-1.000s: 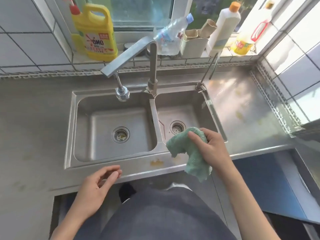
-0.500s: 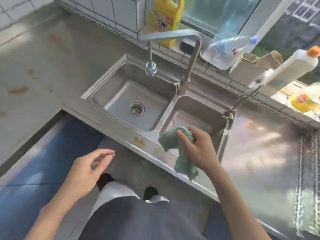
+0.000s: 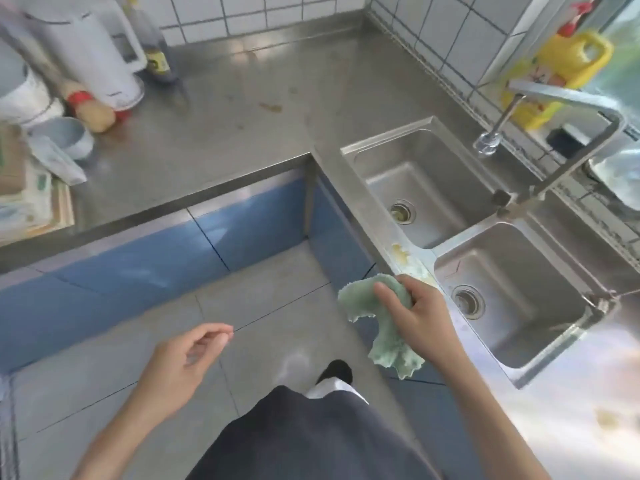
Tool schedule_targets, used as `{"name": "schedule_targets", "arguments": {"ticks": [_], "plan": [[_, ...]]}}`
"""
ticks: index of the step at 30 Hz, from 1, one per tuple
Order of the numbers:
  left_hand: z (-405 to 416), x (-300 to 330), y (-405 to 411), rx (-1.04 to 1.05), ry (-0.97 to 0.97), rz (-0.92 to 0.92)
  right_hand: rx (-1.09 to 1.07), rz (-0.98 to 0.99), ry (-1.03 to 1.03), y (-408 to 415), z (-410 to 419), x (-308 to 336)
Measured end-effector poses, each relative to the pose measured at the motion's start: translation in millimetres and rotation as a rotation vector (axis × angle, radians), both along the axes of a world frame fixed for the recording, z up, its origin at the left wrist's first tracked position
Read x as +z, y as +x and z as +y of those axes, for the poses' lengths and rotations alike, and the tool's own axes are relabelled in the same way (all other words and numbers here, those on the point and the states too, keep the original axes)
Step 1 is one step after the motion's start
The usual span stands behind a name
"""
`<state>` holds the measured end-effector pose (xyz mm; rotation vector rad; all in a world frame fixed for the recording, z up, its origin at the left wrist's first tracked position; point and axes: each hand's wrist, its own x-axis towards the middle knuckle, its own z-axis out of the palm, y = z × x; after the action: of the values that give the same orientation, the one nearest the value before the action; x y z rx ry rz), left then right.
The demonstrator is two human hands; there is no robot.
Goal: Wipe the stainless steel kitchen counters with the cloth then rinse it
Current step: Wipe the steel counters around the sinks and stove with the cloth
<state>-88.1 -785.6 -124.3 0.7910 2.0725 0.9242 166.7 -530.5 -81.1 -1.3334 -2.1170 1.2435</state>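
The steel counter (image 3: 242, 109) is spreading across the upper frame, smeared in spots. Right of centre, the right hand (image 3: 420, 308) is bunching the green cloth (image 3: 384, 327), its ends drooping: soft, light, probably best gripped as a wad. Lower left, the left hand (image 3: 183, 362) is hanging loosely curled, holding nothing.

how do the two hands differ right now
The right hand grips the green cloth; the left hand holds nothing. The right hand is beside the sink's front rim, near a yellowish stain; the left hand hangs over the floor, away from the counter. The right fingers curl round the cloth; the left fingers are loosely bent. Both are bare.
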Motion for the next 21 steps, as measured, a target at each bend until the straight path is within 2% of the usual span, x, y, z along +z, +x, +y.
{"name": "schedule_targets", "arguments": {"ticks": [12,16,21], "plan": [[-251.5,-26.3,-55.8,0.254,0.039,-0.008,0.136,0.013,0.059,-133.1,-201.1,-10.2],[-296.2,-29.8,-68.4,0.294,0.059,-0.002,0.202,-0.02,0.076,-159.8,-246.2,-10.2],[-311.9,-33.4,-88.0,0.293,0.063,-0.007,0.239,0.003,0.08,-188.1,-268.1,-4.6]]}}
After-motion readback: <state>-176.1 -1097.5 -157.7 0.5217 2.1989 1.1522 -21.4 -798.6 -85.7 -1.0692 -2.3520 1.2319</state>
